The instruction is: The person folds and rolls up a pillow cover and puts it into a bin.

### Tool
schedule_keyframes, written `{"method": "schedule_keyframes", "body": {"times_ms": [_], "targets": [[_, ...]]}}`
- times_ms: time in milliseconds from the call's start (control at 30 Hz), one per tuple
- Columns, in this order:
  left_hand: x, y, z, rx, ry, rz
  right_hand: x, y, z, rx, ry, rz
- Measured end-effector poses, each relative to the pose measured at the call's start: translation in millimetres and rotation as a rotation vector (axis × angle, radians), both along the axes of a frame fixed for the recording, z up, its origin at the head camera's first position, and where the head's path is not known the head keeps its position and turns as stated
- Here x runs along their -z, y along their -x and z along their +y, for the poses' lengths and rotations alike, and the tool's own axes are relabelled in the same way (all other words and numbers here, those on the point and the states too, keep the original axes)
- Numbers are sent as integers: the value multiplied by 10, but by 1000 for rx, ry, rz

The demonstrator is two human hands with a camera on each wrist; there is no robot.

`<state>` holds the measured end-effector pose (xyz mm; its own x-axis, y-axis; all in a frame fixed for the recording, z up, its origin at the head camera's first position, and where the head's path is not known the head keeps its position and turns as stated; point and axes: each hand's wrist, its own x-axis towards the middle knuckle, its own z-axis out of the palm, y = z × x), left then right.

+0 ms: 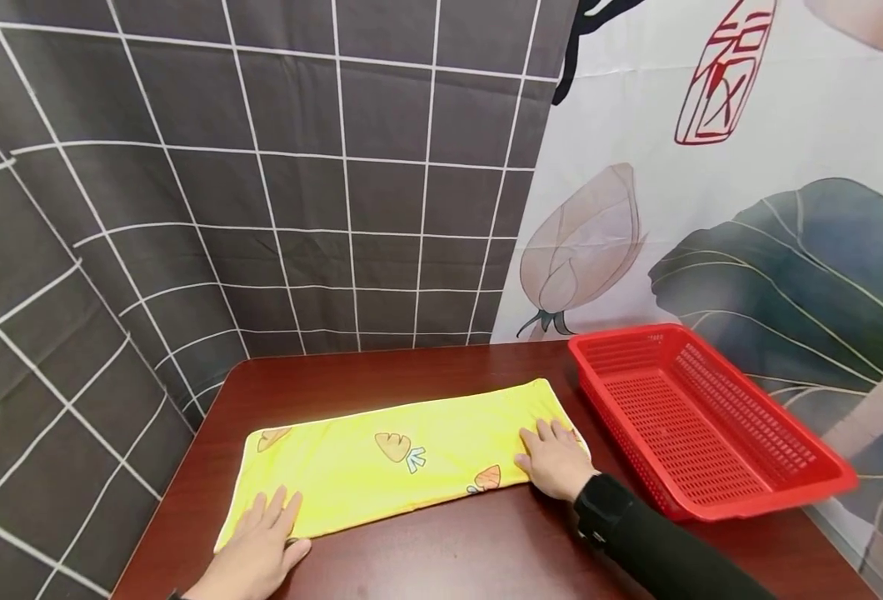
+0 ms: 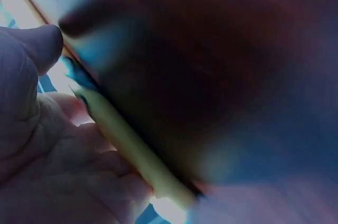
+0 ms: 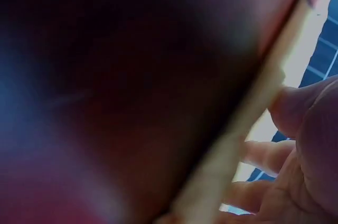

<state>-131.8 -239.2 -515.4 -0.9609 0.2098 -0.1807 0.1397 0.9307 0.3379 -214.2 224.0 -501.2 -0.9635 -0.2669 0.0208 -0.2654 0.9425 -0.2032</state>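
A yellow cloth [image 1: 396, 462] printed with carrots lies folded into a long strip on the dark red-brown table [image 1: 441, 550]. My left hand [image 1: 265, 542] rests flat on its near left corner, fingers straight. At the strip's right end my right hand [image 1: 554, 458] presses flat on the cloth, its wrist in a black sleeve. The left wrist view is blurred: the yellow cloth edge [image 2: 137, 150] runs past my left hand's fingers [image 2: 31, 76]. In the right wrist view the cloth edge [image 3: 248, 113] and my right hand's fingers [image 3: 301, 108] show against the dark table.
An empty red plastic basket [image 1: 704, 417] stands on the table just right of the cloth. Grey checked fabric and a lotus-print curtain hang behind the table. The table's left edge [image 1: 179, 492] is close to my left hand.
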Motion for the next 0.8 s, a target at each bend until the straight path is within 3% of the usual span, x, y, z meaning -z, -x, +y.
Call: {"method": "schedule_keyframes", "body": {"times_ms": [133, 300, 567, 800], "targets": [[64, -92, -196, -32, 31, 0, 82, -54, 189, -24, 28, -65], [48, -123, -280, -56, 58, -3, 99, -55, 322, -64, 63, -139], [-114, 21, -219, -57, 122, 68, 6, -60, 392, -123, 78, -179], [-197, 138, -208, -85, 183, 3, -5, -60, 426, -156, 86, -209]]}}
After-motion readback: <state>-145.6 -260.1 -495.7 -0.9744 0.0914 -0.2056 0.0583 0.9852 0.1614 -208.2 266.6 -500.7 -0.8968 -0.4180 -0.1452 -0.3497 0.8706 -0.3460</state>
